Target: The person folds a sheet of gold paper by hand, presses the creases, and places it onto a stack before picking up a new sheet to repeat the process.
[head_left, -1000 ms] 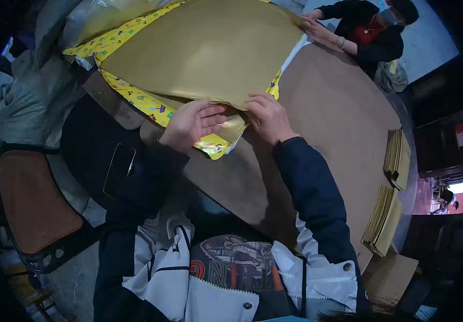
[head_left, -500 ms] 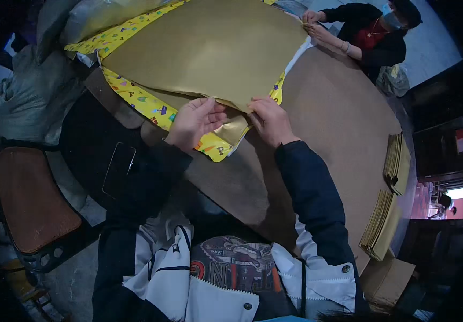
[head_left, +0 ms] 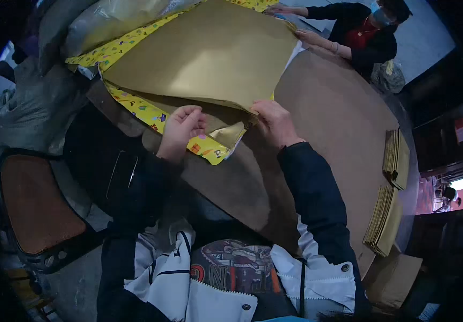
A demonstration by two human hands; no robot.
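A large gold-brown sheet [head_left: 215,53] lies over yellow printed sheeting [head_left: 135,107] on a brown round table. The near right corner of the gold sheet is pinched in my right hand [head_left: 275,121], which lifts its near edge a little. My left hand [head_left: 181,129] hovers just left of that raised edge, over the yellow sheeting, its fingers curled together; whether anything is between them is too small to make out. Below the raised edge, a folded gold flap [head_left: 227,134] shows on the yellow corner.
Across the table [head_left: 339,118], a masked person [head_left: 363,32] has both hands at the sheet's far right corner. Two stacks of folded gold sheets [head_left: 397,159] [head_left: 383,221] lie at the right edge. A brown chair [head_left: 38,204], sacks [head_left: 27,112] and a cardboard box [head_left: 395,276] surround the table.
My left hand has let go of the sheet's near edge and moved left and slightly down. My right hand still grips the corner. The other person's hands have shifted along the far corner.
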